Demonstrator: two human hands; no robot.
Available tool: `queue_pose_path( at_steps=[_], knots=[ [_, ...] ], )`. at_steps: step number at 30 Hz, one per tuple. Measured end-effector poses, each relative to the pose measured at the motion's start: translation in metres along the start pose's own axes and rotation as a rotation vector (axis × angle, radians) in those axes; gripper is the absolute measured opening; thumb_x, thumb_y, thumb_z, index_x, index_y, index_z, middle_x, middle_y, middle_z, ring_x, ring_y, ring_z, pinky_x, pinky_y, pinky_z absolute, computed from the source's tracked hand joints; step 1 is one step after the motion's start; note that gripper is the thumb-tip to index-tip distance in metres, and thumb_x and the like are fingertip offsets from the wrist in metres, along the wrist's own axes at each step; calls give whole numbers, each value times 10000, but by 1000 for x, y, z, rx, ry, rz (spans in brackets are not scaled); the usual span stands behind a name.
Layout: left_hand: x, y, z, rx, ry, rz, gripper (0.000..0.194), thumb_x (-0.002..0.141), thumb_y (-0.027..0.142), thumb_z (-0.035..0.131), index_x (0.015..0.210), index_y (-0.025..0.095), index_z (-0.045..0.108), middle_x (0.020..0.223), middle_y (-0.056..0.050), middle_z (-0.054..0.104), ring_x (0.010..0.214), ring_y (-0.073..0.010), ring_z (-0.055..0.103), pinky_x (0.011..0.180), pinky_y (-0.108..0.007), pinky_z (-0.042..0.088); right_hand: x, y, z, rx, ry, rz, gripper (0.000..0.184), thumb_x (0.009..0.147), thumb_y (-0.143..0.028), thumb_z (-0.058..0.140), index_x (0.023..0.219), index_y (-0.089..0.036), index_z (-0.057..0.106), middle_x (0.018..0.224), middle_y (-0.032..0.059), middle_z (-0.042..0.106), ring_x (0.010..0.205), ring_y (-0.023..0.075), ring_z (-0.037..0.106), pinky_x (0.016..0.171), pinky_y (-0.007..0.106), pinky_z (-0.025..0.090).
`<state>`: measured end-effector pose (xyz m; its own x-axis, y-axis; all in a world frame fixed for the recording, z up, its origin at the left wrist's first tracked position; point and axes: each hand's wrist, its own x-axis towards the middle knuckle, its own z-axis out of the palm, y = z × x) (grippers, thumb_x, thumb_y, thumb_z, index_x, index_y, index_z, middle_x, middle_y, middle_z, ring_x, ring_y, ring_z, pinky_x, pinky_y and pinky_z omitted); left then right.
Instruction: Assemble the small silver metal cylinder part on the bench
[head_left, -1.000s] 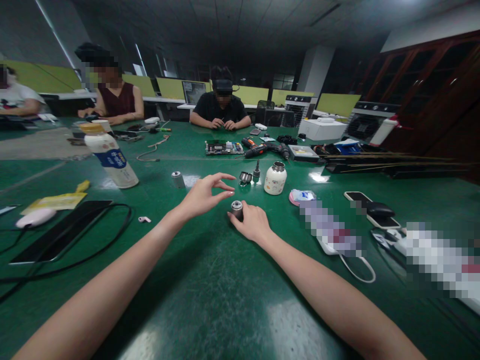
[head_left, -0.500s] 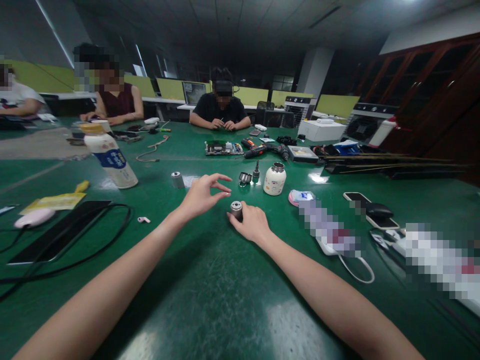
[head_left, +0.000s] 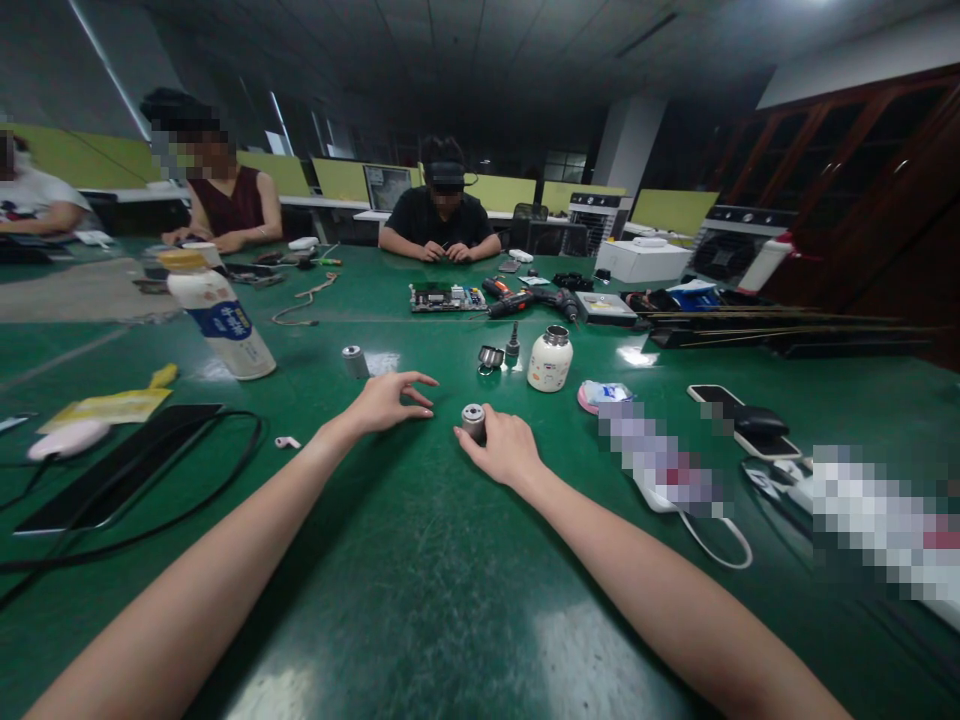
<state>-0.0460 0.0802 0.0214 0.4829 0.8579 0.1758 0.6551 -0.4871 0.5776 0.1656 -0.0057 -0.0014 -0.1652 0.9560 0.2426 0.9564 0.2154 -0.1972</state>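
Observation:
My right hand (head_left: 501, 446) is wrapped round a small metal cylinder (head_left: 473, 420) that stands upright on the green table (head_left: 420, 560). A round top with small holes shows on this cylinder. To its left, my left hand (head_left: 391, 402) hovers with fingers apart and nothing in them. A second grey metal cylinder (head_left: 355, 362) stands behind the left hand. Beyond the right hand are a cream flask (head_left: 550, 358) with its mouth uncovered, a metal cup-shaped lid (head_left: 490, 359) with a ring, and a small dark pointed piece (head_left: 512, 345).
At left are a milk bottle (head_left: 221, 315), a tablet (head_left: 112, 465) with a black cable, and an earbud (head_left: 287, 442). A circuit board (head_left: 448, 297) and power drills (head_left: 517, 300) lie farther back. A phone (head_left: 720, 405) lies at right. Several people (head_left: 439, 225) sit across the table.
My left hand has moved left and nearer to me, away from the cylinder in my right hand. The right hand and its cylinder have stayed in place.

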Motion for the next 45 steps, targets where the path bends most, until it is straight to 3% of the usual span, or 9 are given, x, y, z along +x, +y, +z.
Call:
queue_pose_path(
  at_steps=[4,9,15,21,24,27,33,40,45],
  knots=[
    [0,11,1,44,48,-3,380,665,364,738,1019,246,668,766,-8,767,911,-277,709,921,-426,458,0,0,0,-3,2,9,419,928,-552,384,999,-170,543,951,115,704,879,250,670,755,312,448],
    [-3,47,3,-84,205,125,346,753,353,692,1070,226,639,865,-25,766,936,-248,701,966,-406,426,0,-1,1,0,2,11,406,926,-539,399,1003,-168,548,940,111,706,879,247,671,752,306,442],
    [-6,74,17,-75,170,244,284,783,317,680,1050,228,639,885,-22,764,933,-241,692,943,-412,399,0,0,1,20,0,2,407,928,-528,405,1027,-160,549,948,102,706,885,252,671,748,315,446],
    [-9,77,22,-78,123,242,270,792,277,640,1057,228,630,905,-24,762,945,-242,682,943,-422,390,0,0,1,32,2,-5,427,926,-521,410,1085,-148,542,974,107,704,904,265,670,757,330,449],
    [-10,79,20,-132,74,240,343,781,199,580,1120,237,609,1026,-25,739,1047,-235,643,961,-415,395,0,0,1,43,-13,-1,409,922,-509,426,1085,-151,538,981,105,705,910,256,668,766,323,444],
    [-10,82,20,-109,102,202,385,761,184,549,1135,250,611,1160,-16,690,1152,-249,562,977,-441,384,0,1,1,49,-14,1,394,921,-516,418,1024,-159,548,957,101,705,889,250,668,754,315,440],
    [-10,81,25,-31,144,187,315,787,334,635,1084,229,631,893,-25,762,998,-270,622,938,-459,376,0,1,1,38,-1,-1,392,915,-495,436,1061,-149,546,967,103,705,894,257,668,753,322,444],
    [-8,80,27,-10,259,191,263,807,296,641,1061,233,616,862,-14,760,978,-257,652,945,-451,381,0,-1,-1,32,-21,7,406,926,-517,417,1058,-155,547,972,111,704,900,253,670,759,316,444],
    [-3,50,13,-140,323,86,351,767,394,682,1067,227,611,846,-25,756,954,-250,690,967,-419,421,0,-1,0,11,-3,11,401,927,-539,403,1002,-171,541,943,108,704,881,247,672,755,306,445]
  ],
)
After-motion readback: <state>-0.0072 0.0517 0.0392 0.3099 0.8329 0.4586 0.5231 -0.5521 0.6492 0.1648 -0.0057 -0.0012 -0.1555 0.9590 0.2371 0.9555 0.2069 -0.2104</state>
